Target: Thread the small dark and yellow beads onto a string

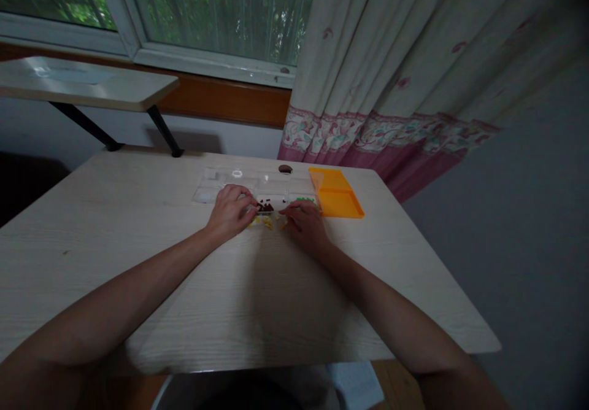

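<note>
- table (184,312): pale, wood-grain top, smooth, straight-edged with rounded corners.
- curtain (405,60): cream cloth in deep folds, patterned band and pink hem; hangs behind the table and covers part of the window (221,17), which is pale-framed, with greenery beyond the glass.
- raised shelf (92,81): pale board on slanting black legs, at the table's far left.
- clear tray (269,183): transparent plastic, glossy, divided into rectangular cells; lies toward the table's far edge.
- orange tray (339,203): opaque plastic, shallow, raised rim, at the clear tray's right end.
- right hand (307,224): fingers bent, tips at the near edge of the clear tray, partly screening the green pieces; cannot tell whether it grasps one.
- left hand (230,212): curled over the tray's near-left cells, hiding part of them; fingertips beside the dark pieces; grip cannot be told.
- green pieces (305,200): tiny, in a near-right cell.
- dark pieces (264,205): small, heaped between the hands.
- yellow pieces (267,221): small, scattered just nearer; exact shape too small to tell.
</note>
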The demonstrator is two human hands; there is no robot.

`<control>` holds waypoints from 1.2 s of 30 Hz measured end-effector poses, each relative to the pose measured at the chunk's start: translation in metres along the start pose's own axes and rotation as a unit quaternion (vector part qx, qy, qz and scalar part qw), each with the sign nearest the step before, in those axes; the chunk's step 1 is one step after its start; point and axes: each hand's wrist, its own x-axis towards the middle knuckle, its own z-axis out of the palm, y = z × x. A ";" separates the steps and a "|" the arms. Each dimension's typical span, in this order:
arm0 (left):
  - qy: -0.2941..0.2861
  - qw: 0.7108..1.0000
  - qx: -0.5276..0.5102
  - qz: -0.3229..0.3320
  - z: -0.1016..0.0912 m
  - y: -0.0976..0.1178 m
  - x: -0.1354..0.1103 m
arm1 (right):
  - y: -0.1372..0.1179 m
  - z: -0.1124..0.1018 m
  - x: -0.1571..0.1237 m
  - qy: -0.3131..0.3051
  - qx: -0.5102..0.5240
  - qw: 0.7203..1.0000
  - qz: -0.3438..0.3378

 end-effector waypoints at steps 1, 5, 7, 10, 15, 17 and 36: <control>0.002 1.000 0.000 0.000 0.000 0.000 0.000 | 0.000 0.000 0.000 -0.003 0.002 1.000 0.002; 0.004 1.000 0.001 -0.010 0.001 -0.002 0.000 | 0.001 0.000 -0.001 -0.007 0.009 1.000 0.010; 0.001 1.000 0.001 -0.009 0.001 -0.002 0.000 | 0.001 0.001 -0.001 -0.006 0.007 1.000 0.008; -0.001 1.000 0.004 -0.001 0.002 -0.003 0.000 | 0.001 0.000 0.000 -0.002 0.002 1.000 0.002; 0.008 1.000 0.000 -0.015 0.002 -0.004 0.001 | -0.001 -0.001 0.001 -0.010 0.006 1.000 0.008; 0.022 0.999 -0.005 -0.029 -0.001 -0.004 0.001 | -0.001 -0.001 0.001 -0.010 0.008 1.000 0.009; -0.322 0.931 0.089 0.144 -0.047 -0.043 0.062 | -0.002 -0.002 0.000 -0.010 0.013 1.000 -0.006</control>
